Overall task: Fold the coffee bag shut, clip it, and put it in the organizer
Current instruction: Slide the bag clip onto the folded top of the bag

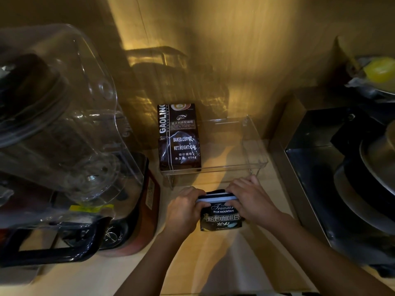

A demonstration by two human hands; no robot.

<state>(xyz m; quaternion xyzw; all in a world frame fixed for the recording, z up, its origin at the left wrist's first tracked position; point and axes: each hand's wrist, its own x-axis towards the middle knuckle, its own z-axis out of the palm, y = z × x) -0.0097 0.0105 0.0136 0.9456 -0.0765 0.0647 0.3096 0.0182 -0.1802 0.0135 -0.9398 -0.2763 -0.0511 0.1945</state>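
Observation:
A small dark coffee bag [221,217] labelled "Blue Mountain" stands on the counter just in front of a clear plastic organizer [254,146]. Its top is folded over, and a pale clip [215,198] lies across the fold. My left hand [183,208] grips the bag's left top corner and the clip's left end. My right hand [250,199] presses on the clip's right end and the folded top. A taller brown coffee bag [179,136] reading "Baked Coffee" stands upright in the organizer's left side.
A large blender with a clear jug [64,124] and dark handle fills the left. A black stove with a pot and lid [363,178] sits at the right. A wooden wall rises behind the organizer. Light countertop [213,263] lies beneath my forearms.

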